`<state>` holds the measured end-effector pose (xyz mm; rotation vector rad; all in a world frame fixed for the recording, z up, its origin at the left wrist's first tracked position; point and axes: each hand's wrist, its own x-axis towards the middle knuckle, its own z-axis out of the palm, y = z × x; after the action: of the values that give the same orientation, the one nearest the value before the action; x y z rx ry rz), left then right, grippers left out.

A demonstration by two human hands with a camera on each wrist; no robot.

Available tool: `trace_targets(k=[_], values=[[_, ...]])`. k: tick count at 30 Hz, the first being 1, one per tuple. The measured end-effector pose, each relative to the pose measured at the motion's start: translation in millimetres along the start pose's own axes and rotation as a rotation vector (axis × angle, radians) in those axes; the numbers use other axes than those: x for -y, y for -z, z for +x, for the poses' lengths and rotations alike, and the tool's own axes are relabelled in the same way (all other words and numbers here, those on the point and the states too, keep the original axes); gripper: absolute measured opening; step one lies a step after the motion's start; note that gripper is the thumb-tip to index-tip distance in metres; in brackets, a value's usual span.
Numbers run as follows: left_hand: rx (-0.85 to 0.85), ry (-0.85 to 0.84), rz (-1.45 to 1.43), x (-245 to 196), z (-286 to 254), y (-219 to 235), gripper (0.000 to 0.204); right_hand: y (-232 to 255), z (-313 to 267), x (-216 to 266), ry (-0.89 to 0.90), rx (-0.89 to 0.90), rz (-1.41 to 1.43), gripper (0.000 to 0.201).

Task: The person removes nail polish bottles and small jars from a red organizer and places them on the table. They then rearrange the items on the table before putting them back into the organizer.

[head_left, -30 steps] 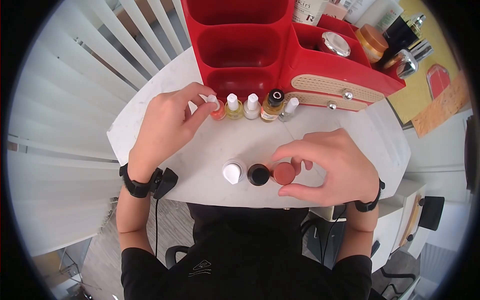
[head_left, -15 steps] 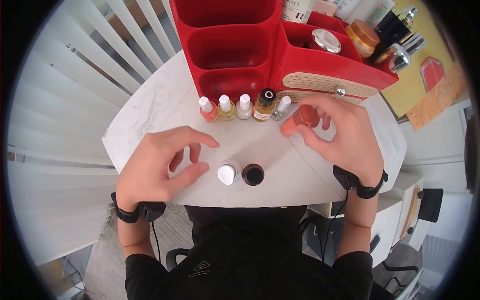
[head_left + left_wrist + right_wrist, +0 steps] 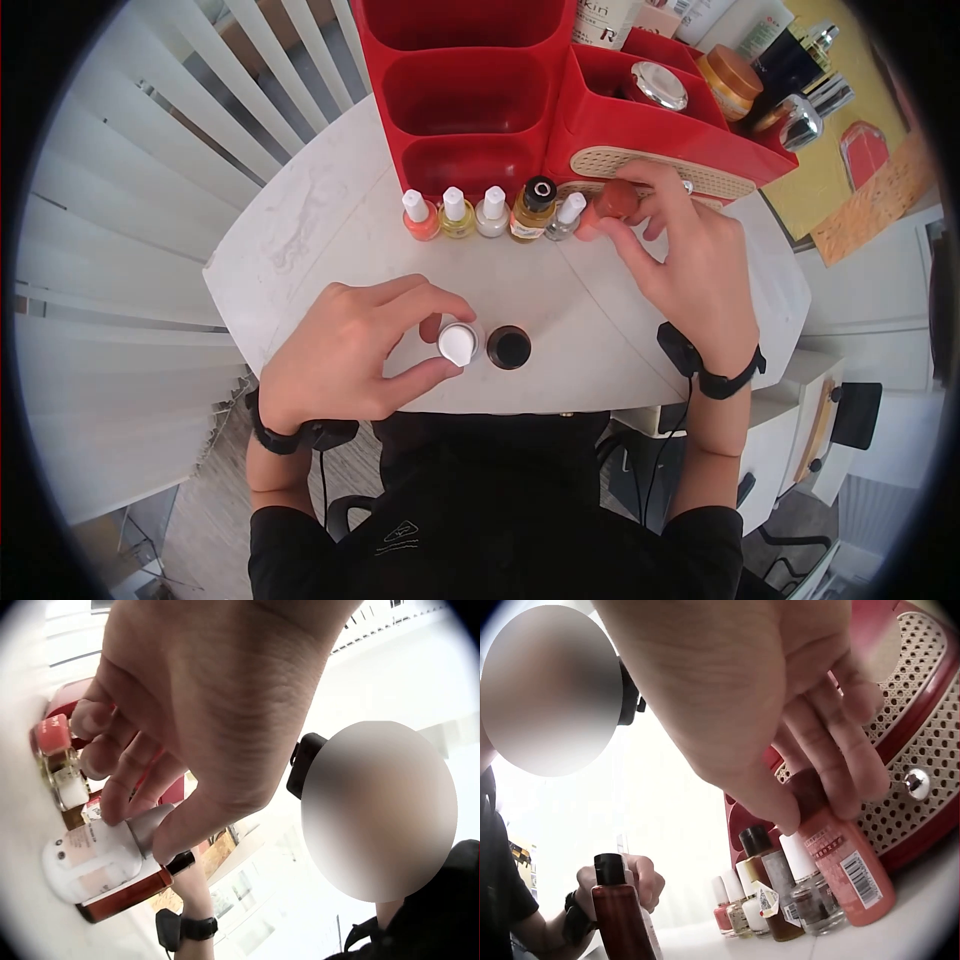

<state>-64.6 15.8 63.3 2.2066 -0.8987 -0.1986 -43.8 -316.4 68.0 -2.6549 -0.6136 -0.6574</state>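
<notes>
My right hand (image 3: 700,260) holds a coral-orange bottle (image 3: 847,874) by its reddish-brown cap (image 3: 617,199), at the right end of a row of small bottles. Beside it stands a clear nail polish bottle (image 3: 814,904) with a white cap. At the near side of the table, my left hand (image 3: 350,345) has thumb and fingers around the top of a white bottle (image 3: 90,859). Close to its right is a dark reddish-brown bottle (image 3: 622,919) with a black cap (image 3: 509,348).
Further along the row stand a black-capped amber bottle (image 3: 533,215) and several white-capped nail polish bottles, one of them coral (image 3: 421,218). Behind rises a red organizer (image 3: 470,65) with open compartments, woven drawers and cosmetics on top. White blinds (image 3: 130,290) flank the left side.
My right hand has carried the coral-orange bottle from the near side to the row's right end. My left hand has left the coral nail polish and come back to the white bottle.
</notes>
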Motion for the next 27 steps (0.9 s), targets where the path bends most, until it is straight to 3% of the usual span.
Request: trace_targets(k=[9,14,16,17,20,27], values=[[-0.114,0.036,0.022,4,-9,2,0.037,-2,-2,-2,-0.056,-0.001,0.022,0.041],[-0.282,0.222,0.118,15,-12,12,0.035,10,-6,9,-0.119,0.051,0.072,0.037],[-0.308,0.225,0.138,20,-8,12,0.036,4,-11,11,0.029,0.132,0.428,0.044],[-0.333,0.224,0.156,22,-5,11,0.037,5,-9,17,0.030,0.132,0.429,0.044],[-0.355,0.209,0.154,22,5,4,0.037,6,-4,38,0.201,0.378,0.529,0.048],[-0.383,0.167,0.248,20,19,-3,0.036,-16,-11,42,0.278,0.390,0.538,0.036]])
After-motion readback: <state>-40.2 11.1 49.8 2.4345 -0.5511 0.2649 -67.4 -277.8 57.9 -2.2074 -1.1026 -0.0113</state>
